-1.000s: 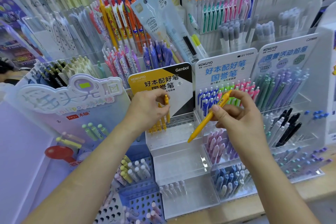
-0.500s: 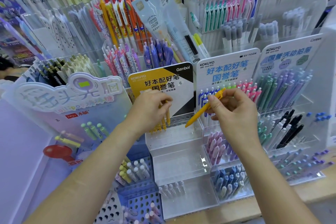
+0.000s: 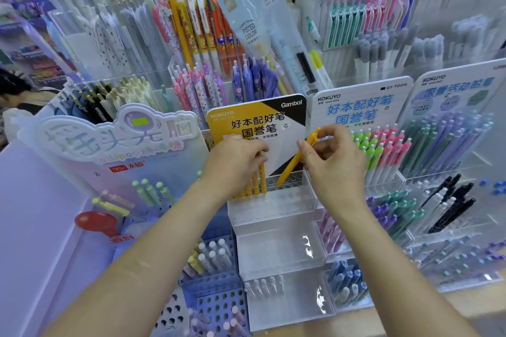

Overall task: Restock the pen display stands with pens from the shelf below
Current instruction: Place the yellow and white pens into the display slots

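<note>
My right hand (image 3: pixel 332 164) pinches a yellow pen (image 3: pixel 294 160) near its clip end, tip slanting down-left toward the holed top tier of the clear Gambol stand (image 3: pixel 284 200). My left hand (image 3: pixel 235 165) holds several yellow pens (image 3: pixel 256 183) that stand upright in the left holes of that tier, fingers curled round their tops. The stand's yellow and black header card (image 3: pixel 273 115) rises behind both hands. Its two lower tiers are mostly bare, with a few white pens (image 3: pixel 264 286) in the bottom one.
A Kokuyo stand with green, pink and white pens (image 3: pixel 380 153) sits directly right of my right hand. Further right stand purple, green and black pens (image 3: pixel 449 197). A blue holed rack (image 3: pixel 216 301) lies low left, a lollipop-pen display (image 3: pixel 117 134) at left. Packed pen racks fill the back.
My right hand has carried the yellow pen leftward from over the Kokuyo stand to the Gambol stand's top tier, tip now lower. My left hand stays on the standing yellow pens.
</note>
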The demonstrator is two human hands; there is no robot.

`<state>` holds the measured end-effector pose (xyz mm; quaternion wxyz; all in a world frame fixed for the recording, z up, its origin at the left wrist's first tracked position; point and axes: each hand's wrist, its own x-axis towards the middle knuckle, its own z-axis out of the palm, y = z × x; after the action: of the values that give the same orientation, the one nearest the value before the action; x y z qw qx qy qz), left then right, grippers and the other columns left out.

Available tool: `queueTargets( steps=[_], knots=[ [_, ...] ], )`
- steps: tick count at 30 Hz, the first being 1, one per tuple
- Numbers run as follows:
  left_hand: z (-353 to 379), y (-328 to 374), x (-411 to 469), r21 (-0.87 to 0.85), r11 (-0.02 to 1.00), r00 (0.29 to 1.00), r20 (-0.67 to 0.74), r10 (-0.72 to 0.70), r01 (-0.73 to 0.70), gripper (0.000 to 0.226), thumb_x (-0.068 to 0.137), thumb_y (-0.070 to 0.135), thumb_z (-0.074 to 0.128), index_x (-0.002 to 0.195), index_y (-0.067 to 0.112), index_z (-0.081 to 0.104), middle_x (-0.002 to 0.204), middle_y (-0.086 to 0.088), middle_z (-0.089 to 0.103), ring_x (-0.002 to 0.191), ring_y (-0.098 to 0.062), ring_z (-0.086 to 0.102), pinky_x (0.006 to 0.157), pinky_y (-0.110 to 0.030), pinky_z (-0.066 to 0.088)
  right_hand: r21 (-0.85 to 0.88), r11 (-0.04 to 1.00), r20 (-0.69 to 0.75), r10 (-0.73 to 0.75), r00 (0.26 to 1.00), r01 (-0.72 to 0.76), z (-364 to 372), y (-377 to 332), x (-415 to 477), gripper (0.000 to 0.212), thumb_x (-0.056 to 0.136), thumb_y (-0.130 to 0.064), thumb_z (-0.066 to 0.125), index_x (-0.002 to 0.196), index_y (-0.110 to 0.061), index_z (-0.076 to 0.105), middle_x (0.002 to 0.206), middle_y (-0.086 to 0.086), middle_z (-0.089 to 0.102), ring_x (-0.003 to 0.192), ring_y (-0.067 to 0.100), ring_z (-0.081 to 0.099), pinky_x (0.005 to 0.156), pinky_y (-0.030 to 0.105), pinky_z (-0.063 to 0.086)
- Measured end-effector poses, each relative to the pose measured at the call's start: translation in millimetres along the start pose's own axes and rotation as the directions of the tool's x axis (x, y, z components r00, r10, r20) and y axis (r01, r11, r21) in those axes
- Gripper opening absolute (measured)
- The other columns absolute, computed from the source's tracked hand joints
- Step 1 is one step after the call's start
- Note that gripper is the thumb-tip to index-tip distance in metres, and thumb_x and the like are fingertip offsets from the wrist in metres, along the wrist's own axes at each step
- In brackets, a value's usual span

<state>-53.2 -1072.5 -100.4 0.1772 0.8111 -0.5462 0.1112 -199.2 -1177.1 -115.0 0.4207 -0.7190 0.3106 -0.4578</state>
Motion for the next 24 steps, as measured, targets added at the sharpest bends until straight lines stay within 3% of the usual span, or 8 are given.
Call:
queueTargets(
  steps=[5,9,11,13,15,18,21,24],
  knots=[
    [1,-5,-9,-0.110,0.992,0.997,-0.065,0.048,-0.055,0.028,0.084,0.021,0.072,0.112,0.016,0.070,0.097,0.000,0.072,0.085,-0.017,0.052,0.076,-0.031,0.046,-0.055,0.998,-0.004,-0.044,0.999,0.044,18,1,-3,0.024,0.085,-0.026,0.074,0.092,-0.021,0.052,0.073,-0.015,0.062,0.069,0.009,0.064,0.069,0.031,0.053],
    [2,-13,-17,-0.114,0.989,0.970,-0.235,0.070,-0.099,0.017,0.082,0.014,0.073,0.099,0.012,0.073,0.095,0.000,0.073,0.085,-0.020,0.061,0.093,-0.030,0.042,-0.126,0.990,0.040,-0.063,0.997,0.067,29,6,-5,0.022,0.087,-0.025,0.073,0.090,-0.020,0.052,0.072,-0.010,0.061,0.069,0.018,0.064,0.068,0.035,0.052],
    [0,-15,-23,-0.106,0.988,0.957,-0.280,0.076,-0.110,0.012,0.083,0.017,0.069,0.094,0.013,0.073,0.091,0.002,0.073,0.083,-0.018,0.059,0.085,-0.023,0.040,-0.160,0.984,0.081,-0.062,0.995,0.074,32,9,-5,0.021,0.088,-0.025,0.072,0.089,-0.019,0.052,0.072,-0.008,0.061,0.068,0.020,0.064,0.068,0.037,0.052],
    [-1,-15,-28,-0.099,0.990,0.957,-0.283,0.071,-0.103,0.012,0.084,0.020,0.066,0.093,0.014,0.072,0.090,0.003,0.072,0.080,-0.019,0.057,0.074,-0.027,0.044,-0.198,0.976,0.127,-0.064,0.990,0.089,36,11,-5,0.020,0.088,-0.025,0.071,0.089,-0.015,0.054,0.073,-0.006,0.063,0.069,0.021,0.064,0.067,0.035,0.050],
    [1,-14,-31,-0.103,0.990,0.959,-0.275,0.063,-0.095,0.014,0.086,0.021,0.063,0.095,0.014,0.072,0.091,0.004,0.072,0.080,-0.021,0.057,0.071,-0.028,0.045,-0.241,0.963,0.172,-0.077,0.982,0.118,41,14,-5,0.021,0.089,-0.026,0.070,0.091,-0.012,0.055,0.074,0.000,0.067,0.069,0.025,0.064,0.065,0.036,0.050],
    [1,-10,-24,-0.127,0.988,0.970,-0.237,0.055,-0.087,0.018,0.089,0.019,0.062,0.104,0.015,0.072,0.098,0.003,0.073,0.085,-0.022,0.059,0.084,-0.027,0.042,-0.295,0.938,0.234,-0.115,0.965,0.183,48,17,-7,0.021,0.088,-0.025,0.071,0.093,-0.011,0.056,0.075,0.005,0.069,0.069,0.031,0.063,0.061,0.037,0.048],
    [-5,-1,-7,-0.125,0.991,0.995,-0.099,0.023,-0.035,0.030,0.093,0.020,0.058,0.122,0.020,0.063,0.106,0.002,0.071,0.086,-0.020,0.049,0.080,-0.037,0.046,-0.322,0.920,0.272,-0.137,0.952,0.225,50,17,-6,0.020,0.088,-0.025,0.070,0.094,-0.010,0.057,0.075,0.005,0.069,0.068,0.031,0.063,0.059,0.035,0.045],
    [-9,6,6,-0.073,0.997,0.996,0.080,0.033,-0.027,0.028,0.096,0.031,0.051,0.123,0.033,0.061,0.101,0.005,0.069,0.087,-0.016,0.044,0.074,-0.036,0.044,-0.352,0.905,0.326,-0.123,0.937,0.241,46,16,-2,0.019,0.088,-0.022,0.069,0.102,-0.010,0.064,0.081,0.008,0.071,0.075,0.031,0.064,0.063,0.035,0.046]
  ],
)
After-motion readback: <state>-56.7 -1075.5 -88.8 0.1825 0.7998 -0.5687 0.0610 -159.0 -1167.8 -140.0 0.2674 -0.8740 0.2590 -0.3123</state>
